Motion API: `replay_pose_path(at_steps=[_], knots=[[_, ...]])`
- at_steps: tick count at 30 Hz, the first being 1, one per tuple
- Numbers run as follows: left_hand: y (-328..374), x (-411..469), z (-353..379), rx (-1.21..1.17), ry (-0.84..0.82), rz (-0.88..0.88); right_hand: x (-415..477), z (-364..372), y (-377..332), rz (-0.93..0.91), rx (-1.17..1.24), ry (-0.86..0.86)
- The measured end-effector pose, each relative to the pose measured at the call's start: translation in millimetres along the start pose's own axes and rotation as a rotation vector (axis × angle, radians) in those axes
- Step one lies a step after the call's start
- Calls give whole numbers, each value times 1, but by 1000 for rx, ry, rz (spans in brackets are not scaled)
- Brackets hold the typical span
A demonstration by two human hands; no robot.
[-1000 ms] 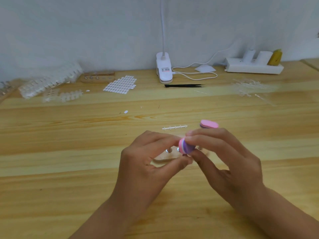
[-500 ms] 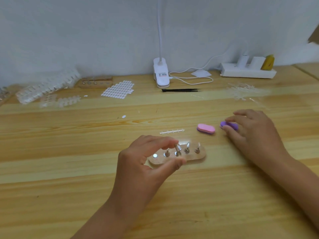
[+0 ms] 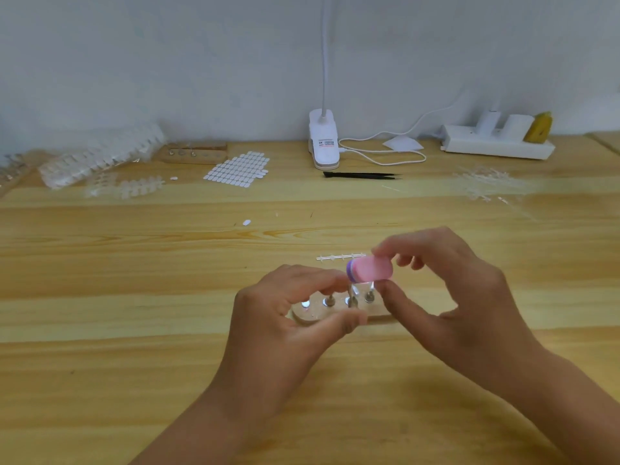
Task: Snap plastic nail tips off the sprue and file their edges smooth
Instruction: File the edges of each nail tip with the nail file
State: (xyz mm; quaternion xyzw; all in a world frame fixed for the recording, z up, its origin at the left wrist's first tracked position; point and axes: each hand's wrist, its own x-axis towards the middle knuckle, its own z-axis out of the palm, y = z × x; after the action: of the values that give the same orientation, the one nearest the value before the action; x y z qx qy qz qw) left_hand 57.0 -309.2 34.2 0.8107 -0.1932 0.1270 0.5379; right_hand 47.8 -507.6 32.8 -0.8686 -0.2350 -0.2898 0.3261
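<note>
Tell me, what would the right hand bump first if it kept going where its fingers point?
Probably the fingertips of the left hand, pinching a metal peg: the right hand, holding the pink buffer block, points across at them, block close by. Depth is unclear from one view.

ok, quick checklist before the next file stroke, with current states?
1. Right hand grips file block: ok.
2. Left hand pinches a nail tip: cannot tell, too blurred.
3. File block touching the tip's edge: cannot tell.
4. Peg stand flat on table, under the hands: ok.
5. Sprue strip lying on the table beyond the hands: ok.
</note>
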Motion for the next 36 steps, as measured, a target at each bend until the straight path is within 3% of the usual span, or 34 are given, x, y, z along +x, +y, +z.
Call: replay_pose_path(at_steps=[6, 15, 20, 25, 30, 36], knots=[[2, 0, -1, -48, -11, 15, -3, 10, -5, -117, -129, 35], [3, -1, -1, -58, -29, 34, -10, 11, -6, -89, 7, 58], [5, -1, -3, -59, -26, 76, -13, 14, -4, -210, -7, 106], [4, 0, -4, -88, 14, 38, -12, 12, 9, -78, -66, 179], [7, -2, -4, -43, -3, 90, -13, 17, -4, -189, 13, 201], [6, -1, -3, -42, -19, 71, -11, 15, -1, -94, -2, 241]])
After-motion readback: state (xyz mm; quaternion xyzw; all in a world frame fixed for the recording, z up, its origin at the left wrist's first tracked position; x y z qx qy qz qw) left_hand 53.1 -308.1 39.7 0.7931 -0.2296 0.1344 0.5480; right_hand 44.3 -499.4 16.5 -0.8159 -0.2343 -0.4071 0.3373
